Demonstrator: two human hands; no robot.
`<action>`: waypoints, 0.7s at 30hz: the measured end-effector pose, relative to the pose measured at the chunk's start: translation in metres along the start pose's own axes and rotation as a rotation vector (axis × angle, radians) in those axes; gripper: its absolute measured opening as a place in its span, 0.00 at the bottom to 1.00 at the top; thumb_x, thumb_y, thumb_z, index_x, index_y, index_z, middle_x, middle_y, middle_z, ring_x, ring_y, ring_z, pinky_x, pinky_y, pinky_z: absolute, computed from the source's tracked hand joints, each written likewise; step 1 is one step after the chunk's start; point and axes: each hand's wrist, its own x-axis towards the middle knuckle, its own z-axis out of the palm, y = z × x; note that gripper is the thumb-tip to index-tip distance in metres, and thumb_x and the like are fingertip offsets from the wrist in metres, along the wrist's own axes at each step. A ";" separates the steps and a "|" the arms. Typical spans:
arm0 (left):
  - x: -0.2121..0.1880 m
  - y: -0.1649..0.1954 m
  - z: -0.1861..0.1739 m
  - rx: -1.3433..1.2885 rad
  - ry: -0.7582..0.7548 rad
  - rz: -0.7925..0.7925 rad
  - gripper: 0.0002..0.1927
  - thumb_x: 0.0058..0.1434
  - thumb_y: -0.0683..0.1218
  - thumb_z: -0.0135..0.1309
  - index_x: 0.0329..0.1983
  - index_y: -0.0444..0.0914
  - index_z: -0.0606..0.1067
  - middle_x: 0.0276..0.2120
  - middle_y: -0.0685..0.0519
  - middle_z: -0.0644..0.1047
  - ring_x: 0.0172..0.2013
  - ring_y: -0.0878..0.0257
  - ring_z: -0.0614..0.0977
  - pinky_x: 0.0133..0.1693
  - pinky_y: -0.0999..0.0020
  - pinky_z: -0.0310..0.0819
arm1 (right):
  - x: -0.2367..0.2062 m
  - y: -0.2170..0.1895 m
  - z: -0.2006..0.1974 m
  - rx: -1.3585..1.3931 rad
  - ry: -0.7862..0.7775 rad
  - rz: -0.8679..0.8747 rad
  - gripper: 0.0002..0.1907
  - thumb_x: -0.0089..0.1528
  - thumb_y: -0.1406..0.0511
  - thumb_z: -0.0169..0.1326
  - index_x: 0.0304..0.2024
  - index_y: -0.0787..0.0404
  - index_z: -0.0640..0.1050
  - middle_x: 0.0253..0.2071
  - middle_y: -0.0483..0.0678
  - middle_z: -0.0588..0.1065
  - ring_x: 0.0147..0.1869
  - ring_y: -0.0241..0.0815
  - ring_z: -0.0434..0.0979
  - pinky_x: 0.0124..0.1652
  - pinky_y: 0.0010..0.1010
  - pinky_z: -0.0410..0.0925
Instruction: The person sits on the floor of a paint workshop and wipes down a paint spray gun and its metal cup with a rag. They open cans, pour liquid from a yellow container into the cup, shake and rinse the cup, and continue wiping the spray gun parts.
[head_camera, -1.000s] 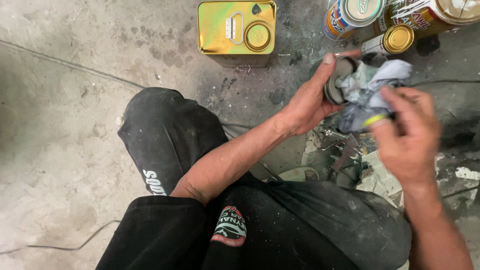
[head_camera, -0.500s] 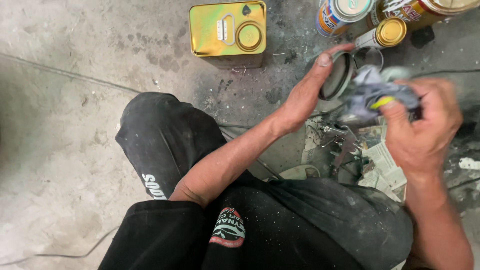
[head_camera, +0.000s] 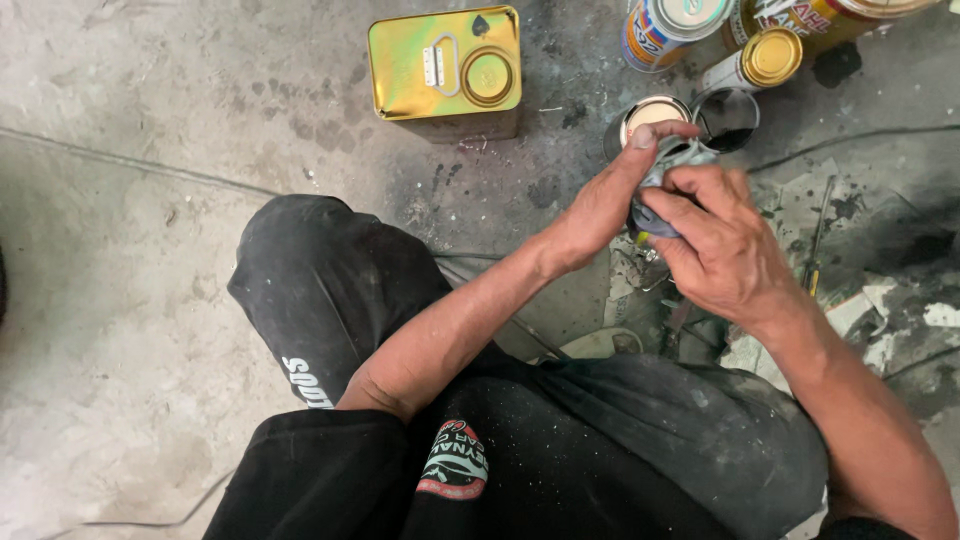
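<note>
Both hands meet above the stained concrete floor (head_camera: 150, 150). The left hand (head_camera: 600, 205) and right hand (head_camera: 725, 245) are pressed together, both gripping a crumpled grey-blue cloth rag (head_camera: 672, 160) between them. Just beyond the fingertips stand a small open round tin (head_camera: 650, 112) and a square gold metal can (head_camera: 445, 65), farther left.

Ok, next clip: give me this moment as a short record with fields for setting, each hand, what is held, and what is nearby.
setting: person sitting on a stained concrete floor, seen from above
left hand: gripping the cloth, thumb on top
right hand: closed over the cloth from the other side
cloth: grey, bunched between both hands; anything inside it is hidden
nearby: square gold tin lying on the floor; small open can just beyond the hands; gold-capped can behind it
clothing: black trousers
</note>
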 end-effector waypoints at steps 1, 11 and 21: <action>0.000 0.000 0.001 0.014 -0.006 0.001 0.34 0.81 0.66 0.25 0.71 0.38 0.66 0.58 0.45 0.72 0.62 0.56 0.72 0.69 0.60 0.65 | -0.001 0.000 0.000 -0.070 0.024 -0.012 0.22 0.58 0.70 0.60 0.56 0.64 0.77 0.52 0.55 0.72 0.55 0.58 0.71 0.56 0.47 0.66; -0.014 0.007 0.011 0.518 0.099 0.252 0.30 0.81 0.63 0.29 0.72 0.38 0.62 0.63 0.43 0.70 0.66 0.52 0.71 0.71 0.60 0.63 | 0.002 0.011 0.006 -0.081 0.058 0.186 0.13 0.65 0.71 0.55 0.51 0.70 0.74 0.46 0.61 0.70 0.50 0.64 0.70 0.52 0.53 0.66; -0.004 0.018 0.000 0.723 0.040 0.371 0.43 0.75 0.74 0.27 0.72 0.35 0.57 0.63 0.39 0.66 0.65 0.46 0.68 0.70 0.57 0.58 | -0.030 0.023 -0.004 0.779 0.323 0.462 0.06 0.73 0.67 0.53 0.46 0.65 0.73 0.38 0.40 0.73 0.42 0.27 0.69 0.45 0.21 0.67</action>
